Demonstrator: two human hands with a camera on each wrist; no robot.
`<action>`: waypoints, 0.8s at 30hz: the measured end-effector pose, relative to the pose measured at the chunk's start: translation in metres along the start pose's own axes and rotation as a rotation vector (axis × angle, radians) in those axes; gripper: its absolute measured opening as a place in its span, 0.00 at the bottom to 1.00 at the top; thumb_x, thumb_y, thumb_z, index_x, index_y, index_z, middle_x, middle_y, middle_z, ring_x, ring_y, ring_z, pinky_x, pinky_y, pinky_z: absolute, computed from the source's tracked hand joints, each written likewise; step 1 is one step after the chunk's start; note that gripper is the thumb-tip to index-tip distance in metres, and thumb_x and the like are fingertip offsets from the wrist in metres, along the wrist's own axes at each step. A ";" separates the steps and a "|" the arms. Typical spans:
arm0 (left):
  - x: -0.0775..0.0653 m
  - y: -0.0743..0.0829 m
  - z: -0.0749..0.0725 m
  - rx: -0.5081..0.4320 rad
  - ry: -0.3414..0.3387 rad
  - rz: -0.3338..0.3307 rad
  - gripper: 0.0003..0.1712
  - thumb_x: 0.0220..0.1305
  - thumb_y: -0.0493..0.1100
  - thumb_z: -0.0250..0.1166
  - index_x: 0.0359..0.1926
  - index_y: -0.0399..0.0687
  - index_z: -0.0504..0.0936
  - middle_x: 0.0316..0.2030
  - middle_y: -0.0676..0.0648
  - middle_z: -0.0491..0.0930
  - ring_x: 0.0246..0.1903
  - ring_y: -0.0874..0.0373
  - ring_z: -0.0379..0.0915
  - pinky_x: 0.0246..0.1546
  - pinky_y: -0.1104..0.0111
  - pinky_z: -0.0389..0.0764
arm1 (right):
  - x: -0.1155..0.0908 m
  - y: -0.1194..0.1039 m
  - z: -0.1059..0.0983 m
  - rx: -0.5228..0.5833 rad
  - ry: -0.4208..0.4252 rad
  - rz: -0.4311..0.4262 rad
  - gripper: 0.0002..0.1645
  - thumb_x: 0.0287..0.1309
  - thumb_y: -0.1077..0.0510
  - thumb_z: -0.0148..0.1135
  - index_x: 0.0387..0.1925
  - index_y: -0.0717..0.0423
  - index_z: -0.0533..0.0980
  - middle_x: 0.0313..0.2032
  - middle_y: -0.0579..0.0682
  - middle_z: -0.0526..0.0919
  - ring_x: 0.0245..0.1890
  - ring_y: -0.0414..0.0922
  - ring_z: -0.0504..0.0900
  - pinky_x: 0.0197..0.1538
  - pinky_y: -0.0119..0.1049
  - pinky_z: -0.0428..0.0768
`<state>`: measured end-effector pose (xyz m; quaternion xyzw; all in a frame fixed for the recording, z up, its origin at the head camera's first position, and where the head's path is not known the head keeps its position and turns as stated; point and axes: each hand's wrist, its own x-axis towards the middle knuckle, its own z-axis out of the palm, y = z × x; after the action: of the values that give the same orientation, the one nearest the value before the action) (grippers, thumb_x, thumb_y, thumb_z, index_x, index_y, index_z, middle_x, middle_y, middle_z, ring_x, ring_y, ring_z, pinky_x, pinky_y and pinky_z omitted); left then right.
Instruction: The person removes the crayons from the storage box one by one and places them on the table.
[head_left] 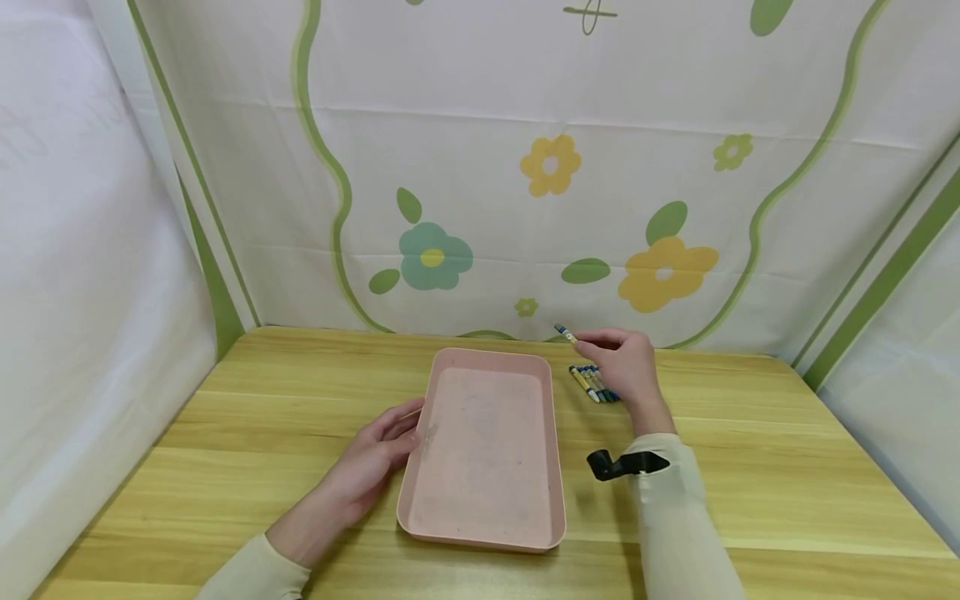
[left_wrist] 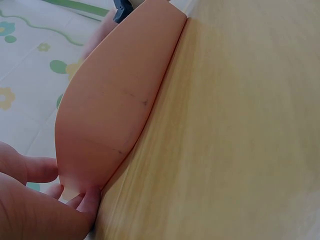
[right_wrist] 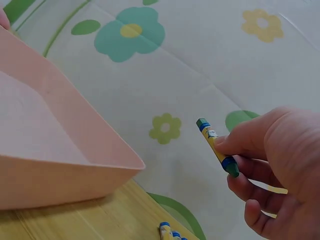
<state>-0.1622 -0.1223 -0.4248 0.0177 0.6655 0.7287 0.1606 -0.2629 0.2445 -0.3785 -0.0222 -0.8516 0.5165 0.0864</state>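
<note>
A pink rectangular tray (head_left: 483, 454) lies on the wooden table with nothing in it but a few small marks. At its left side, my left hand (head_left: 378, 454) holds the wall, thumb at the rim and fingers against the outside. Beyond the tray's far right corner, my right hand (head_left: 626, 367) pinches a green crayon (right_wrist: 215, 145) with a yellow and blue wrapper between thumb and fingers, raised above the table. Below that hand, several more crayons (head_left: 585, 383) lie side by side on the table, partly hidden by it.
The wooden table (head_left: 765, 467) extends to both sides of the tray. A white cloth backdrop (head_left: 465, 167) with printed flowers rises at the table's far edge, and white cloth hangs at left and right. A black strap with a mount (head_left: 626, 464) is on the right wrist.
</note>
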 end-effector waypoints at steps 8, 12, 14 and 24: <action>0.000 -0.001 0.000 -0.002 0.007 -0.001 0.34 0.79 0.34 0.55 0.81 0.43 0.61 0.81 0.37 0.62 0.79 0.43 0.61 0.79 0.50 0.65 | 0.000 0.012 -0.016 -0.015 0.039 0.013 0.20 0.67 0.48 0.73 0.54 0.56 0.88 0.46 0.48 0.91 0.40 0.35 0.84 0.42 0.33 0.84; 0.001 -0.001 -0.001 0.000 0.002 -0.003 0.34 0.79 0.35 0.55 0.82 0.44 0.61 0.81 0.37 0.61 0.79 0.43 0.60 0.79 0.50 0.64 | -0.001 0.018 -0.024 -0.026 0.055 0.043 0.21 0.67 0.47 0.73 0.55 0.55 0.88 0.45 0.42 0.91 0.42 0.32 0.83 0.46 0.32 0.84; 0.001 -0.002 -0.001 0.001 0.000 -0.003 0.34 0.79 0.35 0.55 0.82 0.44 0.61 0.81 0.37 0.61 0.79 0.43 0.60 0.79 0.50 0.65 | -0.002 0.021 -0.028 -0.015 0.067 0.060 0.22 0.66 0.47 0.74 0.55 0.55 0.88 0.43 0.38 0.90 0.42 0.32 0.82 0.46 0.32 0.84; 0.001 -0.001 -0.001 0.002 -0.002 -0.005 0.34 0.79 0.36 0.55 0.82 0.44 0.61 0.81 0.38 0.61 0.80 0.43 0.60 0.79 0.50 0.65 | -0.003 0.030 -0.041 0.028 0.137 0.101 0.22 0.65 0.51 0.75 0.56 0.58 0.87 0.35 0.25 0.87 0.43 0.29 0.81 0.46 0.24 0.80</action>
<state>-0.1630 -0.1230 -0.4261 0.0168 0.6661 0.7276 0.1630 -0.2544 0.2943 -0.3872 -0.0991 -0.8342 0.5294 0.1185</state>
